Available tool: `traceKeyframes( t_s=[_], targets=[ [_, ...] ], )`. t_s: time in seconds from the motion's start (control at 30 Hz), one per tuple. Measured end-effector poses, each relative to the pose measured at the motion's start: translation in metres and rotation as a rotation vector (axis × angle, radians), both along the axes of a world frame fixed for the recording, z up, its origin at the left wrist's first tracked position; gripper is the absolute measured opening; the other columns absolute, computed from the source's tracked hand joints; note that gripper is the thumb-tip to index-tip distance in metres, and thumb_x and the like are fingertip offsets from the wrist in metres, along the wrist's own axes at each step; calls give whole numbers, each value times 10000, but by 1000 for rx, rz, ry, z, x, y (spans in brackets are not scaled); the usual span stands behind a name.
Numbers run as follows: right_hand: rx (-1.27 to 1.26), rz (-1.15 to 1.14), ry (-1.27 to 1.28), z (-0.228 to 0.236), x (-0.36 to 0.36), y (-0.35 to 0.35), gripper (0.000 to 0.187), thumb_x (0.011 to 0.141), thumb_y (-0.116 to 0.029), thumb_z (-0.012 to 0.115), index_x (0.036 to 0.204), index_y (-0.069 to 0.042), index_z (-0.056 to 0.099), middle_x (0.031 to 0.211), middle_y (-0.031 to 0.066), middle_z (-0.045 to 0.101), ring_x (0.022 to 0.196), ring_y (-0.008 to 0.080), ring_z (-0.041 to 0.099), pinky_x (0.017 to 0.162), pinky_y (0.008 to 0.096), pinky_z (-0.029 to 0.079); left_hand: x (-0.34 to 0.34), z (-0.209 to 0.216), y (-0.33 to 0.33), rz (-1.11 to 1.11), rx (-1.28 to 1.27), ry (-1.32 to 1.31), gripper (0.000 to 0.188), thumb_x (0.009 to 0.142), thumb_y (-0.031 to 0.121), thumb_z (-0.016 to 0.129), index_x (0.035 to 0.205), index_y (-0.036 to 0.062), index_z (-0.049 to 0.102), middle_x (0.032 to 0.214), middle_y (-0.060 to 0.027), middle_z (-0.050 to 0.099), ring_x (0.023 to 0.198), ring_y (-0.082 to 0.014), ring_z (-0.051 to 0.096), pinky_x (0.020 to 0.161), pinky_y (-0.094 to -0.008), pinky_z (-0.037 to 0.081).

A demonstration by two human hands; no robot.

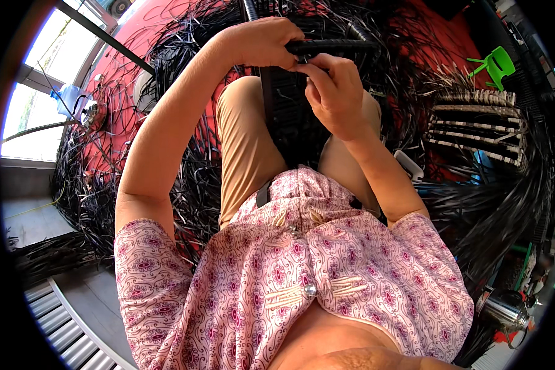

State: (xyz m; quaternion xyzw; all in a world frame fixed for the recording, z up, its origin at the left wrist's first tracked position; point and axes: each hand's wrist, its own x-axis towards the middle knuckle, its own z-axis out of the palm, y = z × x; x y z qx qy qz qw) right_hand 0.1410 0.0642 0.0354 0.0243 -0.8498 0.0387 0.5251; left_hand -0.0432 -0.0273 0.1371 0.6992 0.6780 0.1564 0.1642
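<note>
- Crossbar (336, 46) of the black frame (267, 98) looks covered already; work judged unfinished, loose black strips (194, 169) lying all around.
- Frame stands between the knees (243, 105), crossbar at both hands.
- Left hand (270, 42) clamped on crossbar's left end; right hand (339, 92) just below, fingertips bunched, grip on anything: cannot tell.

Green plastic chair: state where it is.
In the head view, the green plastic chair is at the upper right, just above the striped woven piece.
</note>
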Motion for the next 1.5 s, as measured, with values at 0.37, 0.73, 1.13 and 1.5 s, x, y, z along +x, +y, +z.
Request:
traceKeyframes(
  t_s=[0.37,0.73,1.13,1.5],
  targets=[
    [95,102,81,4,1,-3,286,754,-90,783,1030,-114,712,1051,6,669,970,227,633,831,364,485,-2,5,-1,-33,-75,-54,306,714,180,734,922,-26,646,729,-98,580,688,-187,545,642,-346,451],
    [10,167,96,24,-7,-10,252,730,-7,711,961,-107,721,926,36,690,854,233,670,773,359,508,-11,-13,-4,-51,54,-5,428,706,182,777,1051,-39,655,975,-159,644,874,-289,636,776,-368,510],
    [-470,77,-175,68,-35,30,269,894,-281,734,768,-45,708,681,116,634,582,252,591,570,346,450,1,-37,-14,54,595,70,456,763,345,828,1004,2,649,922,-121,626,907,-308,611,866,-392,476],
    [-644,95,-170,69,-39,37,259,871,-267,756,762,-33,734,585,120,618,473,201,585,495,323,449,19,-35,-8,268,571,-207,394,767,319,856,991,15,740,862,-70,721,787,-164,674,809,-307,524]
  ],
)
